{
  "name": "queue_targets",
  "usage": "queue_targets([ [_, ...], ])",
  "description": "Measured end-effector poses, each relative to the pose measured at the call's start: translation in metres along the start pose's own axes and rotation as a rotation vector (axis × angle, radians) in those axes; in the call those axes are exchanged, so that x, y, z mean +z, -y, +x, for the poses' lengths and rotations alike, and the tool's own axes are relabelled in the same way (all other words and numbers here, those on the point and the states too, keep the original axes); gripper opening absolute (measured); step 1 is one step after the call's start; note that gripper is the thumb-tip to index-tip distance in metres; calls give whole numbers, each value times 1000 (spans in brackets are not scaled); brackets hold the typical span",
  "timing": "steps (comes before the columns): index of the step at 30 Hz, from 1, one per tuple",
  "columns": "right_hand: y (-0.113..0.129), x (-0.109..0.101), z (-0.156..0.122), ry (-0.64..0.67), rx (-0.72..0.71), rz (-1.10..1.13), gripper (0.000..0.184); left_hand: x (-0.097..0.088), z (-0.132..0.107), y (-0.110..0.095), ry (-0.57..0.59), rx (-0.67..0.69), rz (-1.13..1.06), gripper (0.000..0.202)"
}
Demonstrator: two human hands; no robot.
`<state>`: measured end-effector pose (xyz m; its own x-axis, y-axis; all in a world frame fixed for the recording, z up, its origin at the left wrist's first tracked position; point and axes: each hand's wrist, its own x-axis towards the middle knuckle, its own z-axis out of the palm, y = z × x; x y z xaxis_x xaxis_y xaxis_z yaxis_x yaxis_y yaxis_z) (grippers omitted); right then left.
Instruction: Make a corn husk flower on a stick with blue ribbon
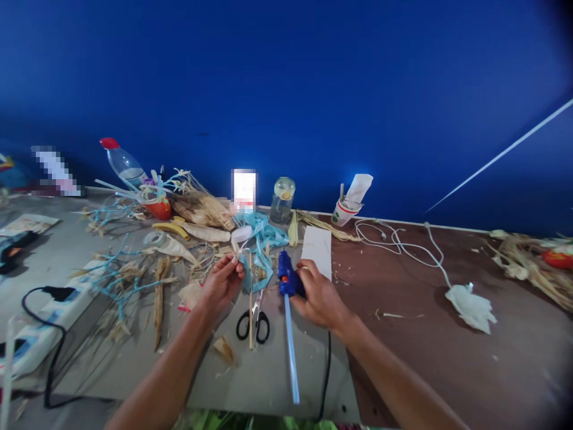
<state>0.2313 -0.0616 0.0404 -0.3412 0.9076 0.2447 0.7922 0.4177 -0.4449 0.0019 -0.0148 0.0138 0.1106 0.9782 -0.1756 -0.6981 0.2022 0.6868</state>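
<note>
My right hand [319,297] is wrapped round the grip of a blue glue gun [286,276], its nozzle pointing away from me and a long clear glue stick [290,349] trailing back toward me. My left hand [221,282] is closed in a pinch on a pale blue strip [250,272] that runs into a tangle of blue ribbon [264,236]. Black-handled scissors [253,322] and a thin wooden stick [250,319] lie on the table between my hands.
Dried corn husks [201,209], a banana [170,229], a tape roll [154,239], a tilted bottle [123,164], a glass jar [283,200], a paper cup [344,210], white paper [317,248], a white cable [403,245] and a power strip [54,313] crowd the table.
</note>
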Motion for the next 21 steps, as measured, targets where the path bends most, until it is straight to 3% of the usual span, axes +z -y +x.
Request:
queue_targets([
  [6,-39,8,-8,63,221,-302,25,-1,-2,1,82,-33,31,8],
  [10,-51,-7,-4,144,172,-292,29,2,-4,0,106,-59,56,9],
  [12,-49,-20,1,114,143,-165,28,4,-5,-1,94,-74,66,9],
  [16,-20,-23,22,-168,207,294,24,7,-6,-1,59,-94,106,11],
  [21,37,30,52,41,200,866,27,7,-7,-1,87,-88,172,13],
])
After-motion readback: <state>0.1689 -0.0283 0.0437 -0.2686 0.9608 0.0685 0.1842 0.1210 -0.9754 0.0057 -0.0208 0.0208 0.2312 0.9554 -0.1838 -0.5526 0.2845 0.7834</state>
